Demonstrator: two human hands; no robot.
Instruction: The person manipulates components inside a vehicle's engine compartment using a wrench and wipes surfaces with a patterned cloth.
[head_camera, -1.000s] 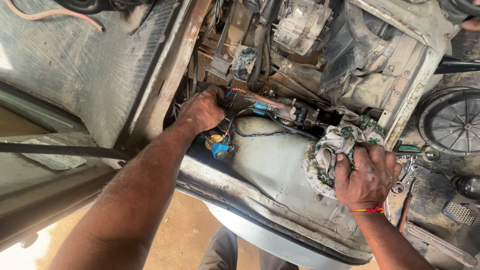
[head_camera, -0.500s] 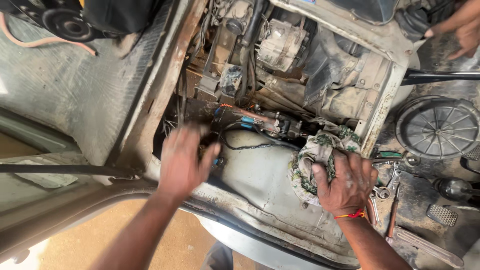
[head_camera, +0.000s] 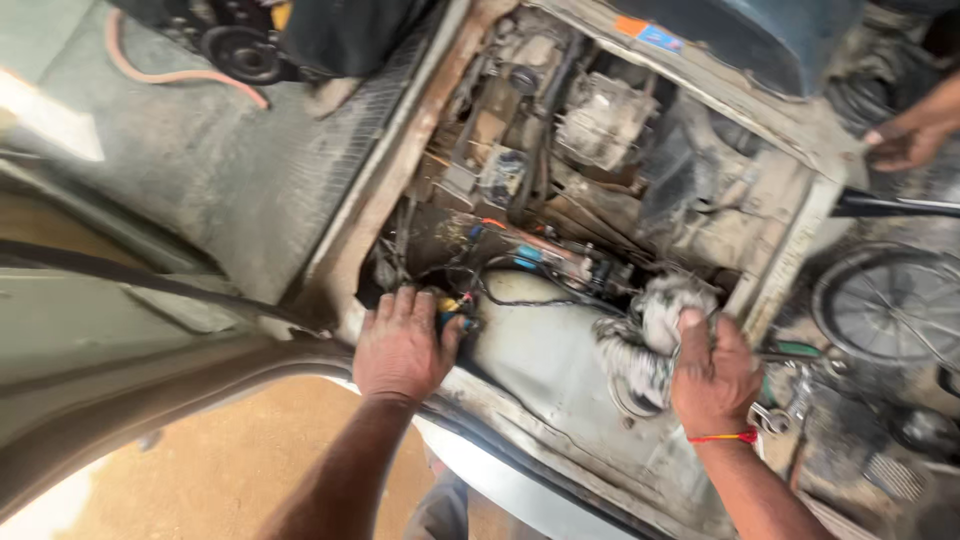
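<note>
— So where do we stand with this grimy open engine bay (head_camera: 600, 180)?

— Midway, we judge. Our right hand (head_camera: 712, 375) has the crumpled white-and-grey patterned rag (head_camera: 645, 340) bunched on the pale dusty metal panel (head_camera: 545, 365) at the front of the bay. The panel looks partly wiped, yet dirt clings along its lower edge, and the engine parts above are caked in grime.

— And the grip on the rag?

— Our fingers are curled down over it, thumb pointing up, the cloth pressed against the panel rather than lifted off it. A red thread band (head_camera: 722, 437) sits on that wrist.

— The left hand (head_camera: 405, 345)?

— It lies palm down, fingers loosely bent, over the small blue and yellow wire connectors (head_camera: 455, 312) where the black cables (head_camera: 520, 298) run out. We cannot tell whether it pinches a connector or only rests on them.

— Anyone else?

— Another person's hand (head_camera: 912, 135) shows at the upper right, near the bay's rim, well apart from ours. Spanners (head_camera: 790, 395) lie just beside our right hand.
</note>
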